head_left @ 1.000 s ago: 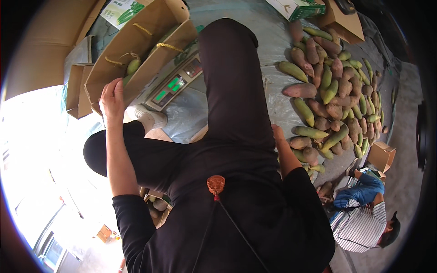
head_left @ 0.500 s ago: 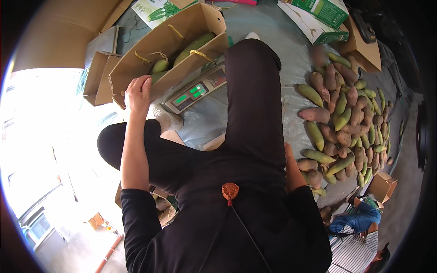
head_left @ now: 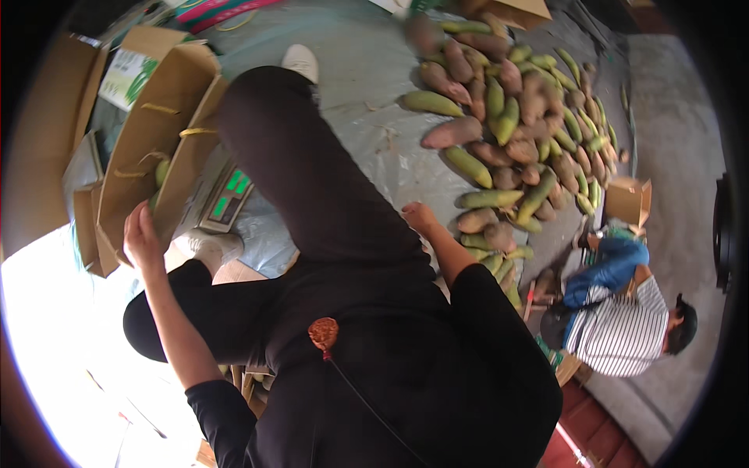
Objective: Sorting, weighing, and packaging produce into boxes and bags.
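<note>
1. Cardboard is what your left hand (head_left: 143, 234) is on: the fingers are curled over the near rim of the open box (head_left: 168, 140), gripping its edge. The box sits on a scale (head_left: 226, 199) with a green display, and at least one green mango (head_left: 161, 171) shows inside it.

2. Your right hand (head_left: 419, 217) hangs beside your leg, at the near edge of the mango pile (head_left: 515, 117). It looks loosely open and holds nothing that I can see, though the fingers are partly hidden, so I cannot tell more than that.

3. The pile lies spread on the grey sheet (head_left: 367, 62) to your right, green and reddish fruit mixed, well apart from the box.

4. As I judge it, you are at the filling-and-weighing step: the box is steadied on the scale and the free hand is close to the fruit.

5. The next move would call for closing the right hand around one mango at the pile's near edge and carrying it across your leg to the box, while the left keeps the rim from tipping.

6. Another person in a striped shirt (head_left: 616, 331) crouches at lower right; keep clear of them.
</note>
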Action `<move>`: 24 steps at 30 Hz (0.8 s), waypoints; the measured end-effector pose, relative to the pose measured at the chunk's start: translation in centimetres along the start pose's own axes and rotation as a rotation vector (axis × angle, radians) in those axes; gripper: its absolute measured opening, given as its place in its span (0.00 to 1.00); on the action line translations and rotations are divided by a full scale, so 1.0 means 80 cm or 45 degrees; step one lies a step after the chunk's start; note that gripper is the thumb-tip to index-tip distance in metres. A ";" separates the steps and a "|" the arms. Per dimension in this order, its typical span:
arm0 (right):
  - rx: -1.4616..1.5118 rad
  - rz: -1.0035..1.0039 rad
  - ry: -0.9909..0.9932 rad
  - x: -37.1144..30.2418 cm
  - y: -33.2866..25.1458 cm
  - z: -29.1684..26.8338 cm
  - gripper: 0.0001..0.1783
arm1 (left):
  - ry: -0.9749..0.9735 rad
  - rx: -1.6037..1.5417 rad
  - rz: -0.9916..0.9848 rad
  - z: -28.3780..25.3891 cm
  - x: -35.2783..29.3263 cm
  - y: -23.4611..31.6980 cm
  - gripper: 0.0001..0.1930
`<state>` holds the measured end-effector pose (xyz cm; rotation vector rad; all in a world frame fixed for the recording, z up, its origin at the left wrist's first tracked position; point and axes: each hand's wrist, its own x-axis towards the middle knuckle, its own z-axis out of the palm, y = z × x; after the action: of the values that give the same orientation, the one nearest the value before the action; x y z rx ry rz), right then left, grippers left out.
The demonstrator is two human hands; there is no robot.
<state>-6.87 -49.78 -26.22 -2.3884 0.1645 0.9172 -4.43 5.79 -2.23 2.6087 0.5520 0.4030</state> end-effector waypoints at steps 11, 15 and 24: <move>0.360 0.514 0.278 -0.046 0.156 -0.128 0.14 | -0.028 -0.092 -0.104 0.014 0.003 -0.014 0.17; 0.327 0.553 0.273 -0.046 0.135 -0.129 0.13 | 0.042 -0.084 -0.135 -0.023 -0.008 -0.039 0.17; 0.594 0.672 -0.096 -0.071 0.161 -0.038 0.12 | -0.058 0.270 0.127 -0.003 -0.002 0.026 0.09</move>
<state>-13.36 -62.66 -26.74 -1.8953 0.9071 1.0555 -4.01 4.04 -1.08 2.8500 0.4731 0.3317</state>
